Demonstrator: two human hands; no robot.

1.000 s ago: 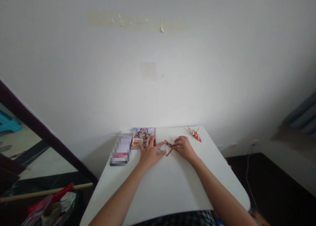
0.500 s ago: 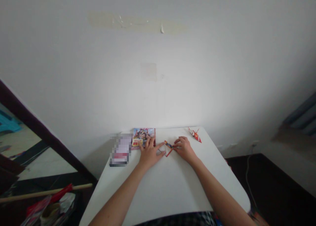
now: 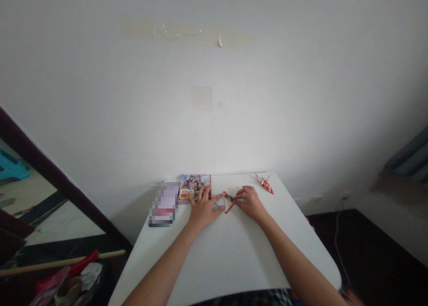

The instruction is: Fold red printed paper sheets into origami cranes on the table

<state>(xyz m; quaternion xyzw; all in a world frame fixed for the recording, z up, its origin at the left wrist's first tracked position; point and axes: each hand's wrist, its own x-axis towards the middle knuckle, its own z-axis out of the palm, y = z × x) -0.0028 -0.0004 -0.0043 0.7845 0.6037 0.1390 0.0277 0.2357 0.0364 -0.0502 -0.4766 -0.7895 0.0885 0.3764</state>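
Observation:
A small piece of folded paper (image 3: 229, 202), pale with red edges and a dark printed strip, lies on the white table between my hands. My left hand (image 3: 202, 208) is spread flat, its thumb and index fingertip at the paper's left side. Its other fingers rest on the lower edge of a printed colour leaflet (image 3: 194, 185). At the paper's right corner, my right hand (image 3: 250, 202) has its thumb and index finger pinched, with the remaining fingers curled. The fingers partly hide the paper's outer corners.
A folded paper crane (image 3: 265, 184), red and white, sits at the table's back right. Left of the leaflet is a pixelated, phone-like slab (image 3: 164, 204). The white table (image 3: 230, 257) meets the wall behind. A wooden stick (image 3: 60, 262) and a bin of rubbish are at lower left.
The camera view has shifted very slightly. Both hands and the folded paper keep nearly the same positions.

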